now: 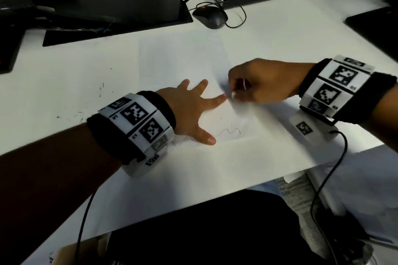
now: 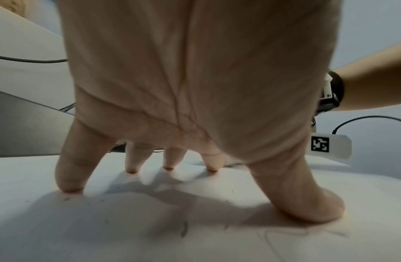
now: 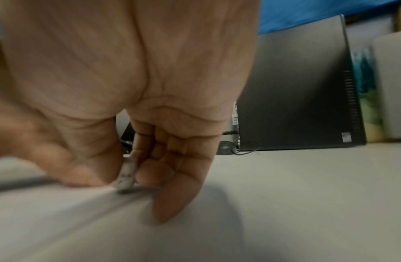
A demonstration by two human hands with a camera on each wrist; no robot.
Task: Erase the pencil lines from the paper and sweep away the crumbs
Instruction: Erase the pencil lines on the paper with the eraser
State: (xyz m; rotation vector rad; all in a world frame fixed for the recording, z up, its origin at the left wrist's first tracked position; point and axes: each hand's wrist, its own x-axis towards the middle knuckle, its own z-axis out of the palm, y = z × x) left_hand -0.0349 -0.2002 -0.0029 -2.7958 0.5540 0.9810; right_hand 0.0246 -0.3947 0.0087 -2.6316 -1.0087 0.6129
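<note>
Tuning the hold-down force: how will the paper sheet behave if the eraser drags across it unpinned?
The paper looks thin and floppy, probably light, so it would likely slide or wrinkle. That fits the left hand pressing spread fingers flat on it. In the right wrist view it seems to ridge beside the eraser pinched by the right hand, suggesting it buckles easily.

Bare paper (image 1: 183,58) lies open beyond both hands, up to the mouse (image 1: 210,15) and monitor base (image 1: 116,28).
</note>
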